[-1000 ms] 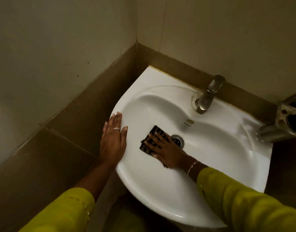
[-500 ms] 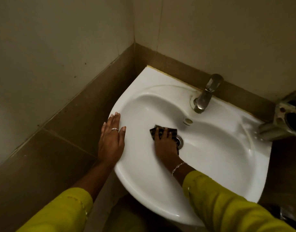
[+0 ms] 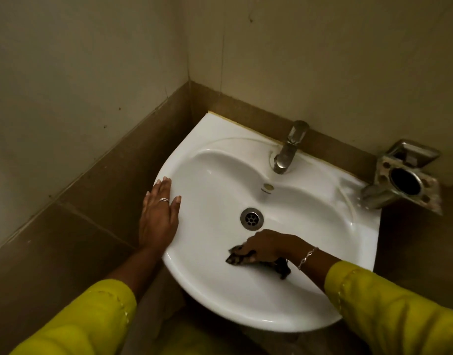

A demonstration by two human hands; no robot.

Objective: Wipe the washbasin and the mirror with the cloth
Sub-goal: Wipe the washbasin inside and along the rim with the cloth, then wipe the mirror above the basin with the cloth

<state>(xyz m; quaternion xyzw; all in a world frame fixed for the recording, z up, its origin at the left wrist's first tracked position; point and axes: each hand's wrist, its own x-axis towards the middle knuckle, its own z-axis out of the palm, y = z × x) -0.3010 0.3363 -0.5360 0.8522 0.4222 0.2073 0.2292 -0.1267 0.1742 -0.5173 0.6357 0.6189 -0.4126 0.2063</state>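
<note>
Currently the R hand (image 3: pixel 267 245) is inside the washbasin (image 3: pixel 220 175), on the near slope of the bowl, just in front of the drain (image 3: pixel 252 218) and not touching it. Fingers are curled down over a dark patterned cloth (image 3: pixel 235 260), gripping it and pressing it against the white surface. Cloth is bunched; one end sticks out past the fingertips to the left, the other trails under the wrist to the right. Pattern detail is blurred. A thin bracelet (image 3: pixel 307 258) sits on the R wrist, next to the yellow-green sleeve (image 3: pixel 389 306).

L hand (image 3: pixel 157 219) lies flat on the basin's left rim, palm down, fingers straight and close together, thumb on the inner edge of the rim; it holds nothing. A ring (image 3: pixel 164 200) shows on one finger.

Fixtures: metal tap (image 3: pixel 288 149) at the back centre of the basin, spout pointing into the bowl. Overflow hole (image 3: pixel 267 186) is between tap and drain. A metal wall holder (image 3: pixel 405 178) with a round opening is mounted just beside the basin's right rear corner. Basin sits in a wall corner; brown tiles (image 3: pixel 92 201) below, paler wall above.
</note>
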